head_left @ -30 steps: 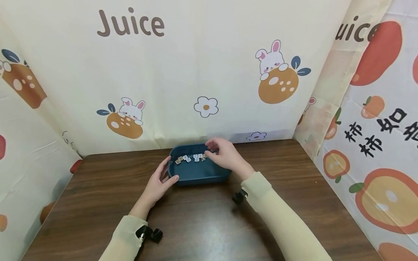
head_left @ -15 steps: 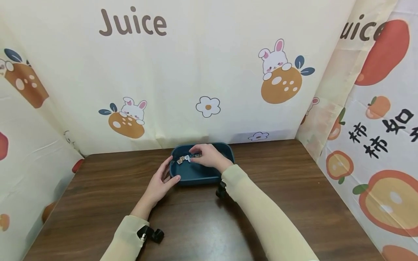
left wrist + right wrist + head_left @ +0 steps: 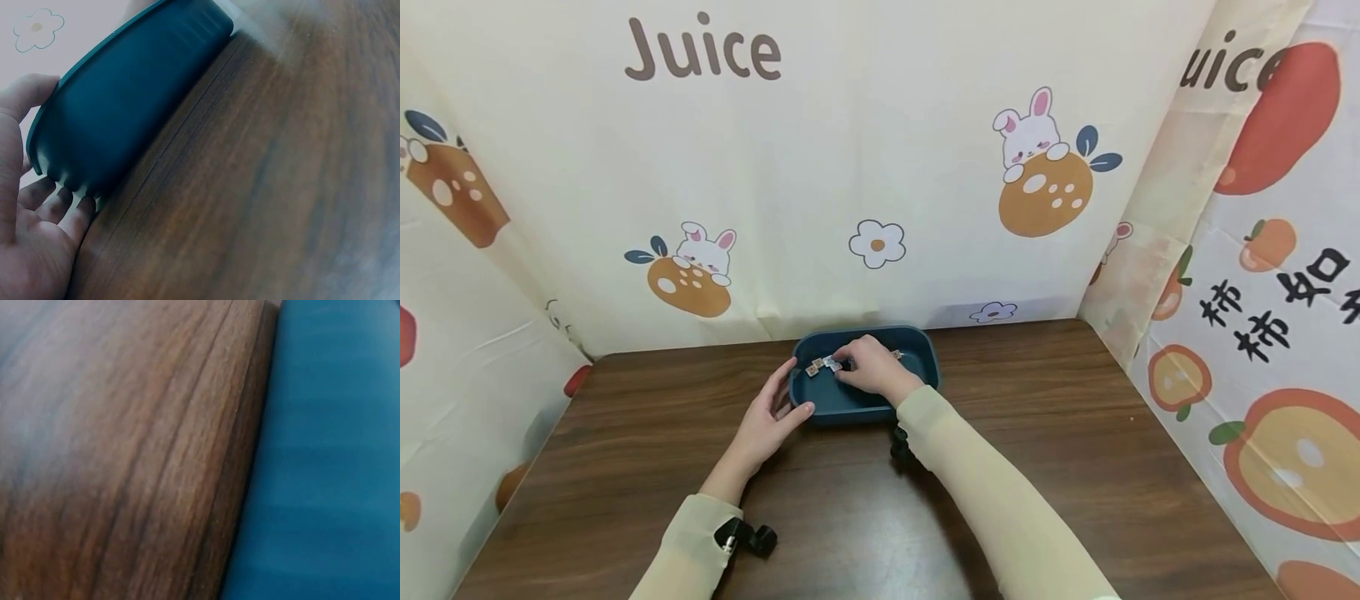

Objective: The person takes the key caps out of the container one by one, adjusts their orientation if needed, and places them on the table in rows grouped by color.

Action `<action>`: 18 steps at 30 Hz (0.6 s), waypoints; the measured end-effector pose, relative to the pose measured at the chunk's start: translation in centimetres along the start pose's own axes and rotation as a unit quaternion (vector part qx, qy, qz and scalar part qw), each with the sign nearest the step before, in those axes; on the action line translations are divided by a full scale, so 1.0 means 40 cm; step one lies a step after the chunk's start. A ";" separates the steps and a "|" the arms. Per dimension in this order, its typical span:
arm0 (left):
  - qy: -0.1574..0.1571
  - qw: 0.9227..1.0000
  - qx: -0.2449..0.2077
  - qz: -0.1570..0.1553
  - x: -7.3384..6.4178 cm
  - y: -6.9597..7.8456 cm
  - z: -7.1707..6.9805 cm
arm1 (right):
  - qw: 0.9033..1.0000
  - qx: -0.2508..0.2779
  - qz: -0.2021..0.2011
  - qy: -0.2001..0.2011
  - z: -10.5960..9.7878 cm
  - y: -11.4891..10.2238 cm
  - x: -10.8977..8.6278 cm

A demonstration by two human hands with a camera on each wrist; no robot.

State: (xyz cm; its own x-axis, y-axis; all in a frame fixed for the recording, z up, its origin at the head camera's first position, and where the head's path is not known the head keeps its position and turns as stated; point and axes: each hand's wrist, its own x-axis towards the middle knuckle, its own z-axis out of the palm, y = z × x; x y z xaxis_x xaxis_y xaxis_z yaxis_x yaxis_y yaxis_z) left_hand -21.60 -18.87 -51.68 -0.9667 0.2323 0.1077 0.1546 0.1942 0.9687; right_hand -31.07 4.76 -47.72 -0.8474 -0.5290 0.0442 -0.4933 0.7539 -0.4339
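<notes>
A dark blue rectangular tray [image 3: 850, 415] stands at the back of the wooden table. My left hand [image 3: 767, 425] grips its left end, thumb at the front rim and fingers along the side; the left wrist view shows the thumb on the rim and the fingers against the wall. Inside lies a row of small marked cubes, tan ones [image 3: 812, 369] at the left and white ones [image 3: 831, 363] beside them. My right hand [image 3: 871, 367] reaches over the front rim, thumb and forefinger pinching at the white cubes. It hides the row's middle; another tan cube [image 3: 897, 355] shows beyond it.
The brown table [image 3: 850, 517] runs forward from the tray. A printed cloth backdrop [image 3: 812, 167] rises right behind the tray, and a fruit-patterned cloth [image 3: 1247, 350] borders the right side. Each wrist wears a small black camera.
My right hand has moved left and down, from over the tray's right part to the white cubes. The left hand stays on the tray's left end.
</notes>
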 end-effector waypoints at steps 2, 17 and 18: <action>0.001 1.000 0.000 -0.001 -0.001 0.000 -0.001 | 1.000 -0.004 -0.001 -0.002 0.001 -0.001 -0.001; -0.002 1.000 0.005 -0.004 -0.001 0.000 -0.002 | 0.999 0.032 0.006 -0.003 0.001 0.003 -0.008; -0.002 1.000 0.005 -0.004 -0.002 -0.001 -0.002 | 0.999 0.036 0.007 -0.003 0.001 0.004 -0.008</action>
State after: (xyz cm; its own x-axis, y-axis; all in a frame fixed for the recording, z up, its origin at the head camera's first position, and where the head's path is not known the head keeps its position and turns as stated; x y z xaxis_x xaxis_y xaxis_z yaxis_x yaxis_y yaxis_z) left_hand -21.56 -18.96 -51.69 -0.9671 0.2344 0.0989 0.1489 0.2063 0.9671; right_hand -30.87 5.03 -47.85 -0.8527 -0.5213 0.0331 -0.4662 0.7310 -0.4982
